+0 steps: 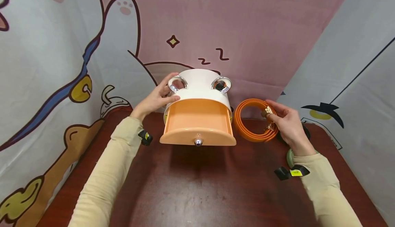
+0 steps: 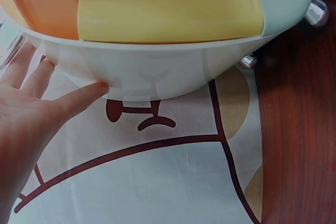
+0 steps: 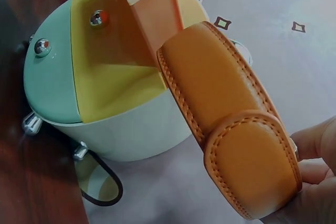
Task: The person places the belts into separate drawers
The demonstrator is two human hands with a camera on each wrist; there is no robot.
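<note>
A white rounded drawer box [image 1: 200, 84] stands at the table's back, with two ring-shaped silver pieces on top. Its orange top drawer [image 1: 197, 138] is pulled out; the part of its inside that shows is bare. My left hand [image 1: 155, 98] rests on the box's left side, thumb and fingers extended along the white shell [image 2: 152, 69]. To the right of the box, my right hand [image 1: 288, 124] pinches a coiled orange belt [image 1: 254, 137] by its buckle side. Brown-orange stitched leather of the belt fills the middle of the right wrist view.
Under the orange drawer sit a yellow drawer [image 3: 121, 90] and a green drawer [image 3: 50, 82] with silver knobs. Partly hidden behind my right wrist are a green object [image 1: 289, 157] and a dark object. Printed cloth [image 1: 247, 31] hangs behind the dark red table [image 1: 197, 192].
</note>
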